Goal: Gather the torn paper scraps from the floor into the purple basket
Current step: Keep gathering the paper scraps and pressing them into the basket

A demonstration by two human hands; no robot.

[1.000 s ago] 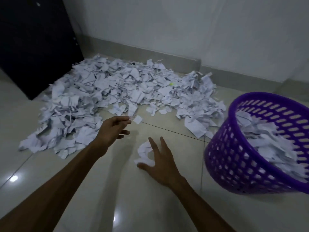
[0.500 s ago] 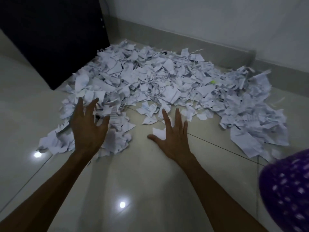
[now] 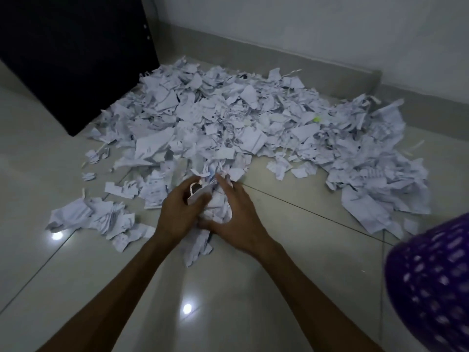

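Left hand (image 3: 177,212) and right hand (image 3: 237,219) cup a bundle of paper scraps (image 3: 215,207) between them; the purple basket (image 3: 431,280) lies to the right, nearer the right hand.

You have glossy, smooth tiles on the floor (image 3: 253,301), mirroring light spots. The paper scraps (image 3: 228,123) heaped on it are thin, matt and crumpled, with torn edges. Right of the heap, the purple basket (image 3: 431,280) looks like perforated plastic. Left of the heap, the dark panel (image 3: 71,54) looks matt.
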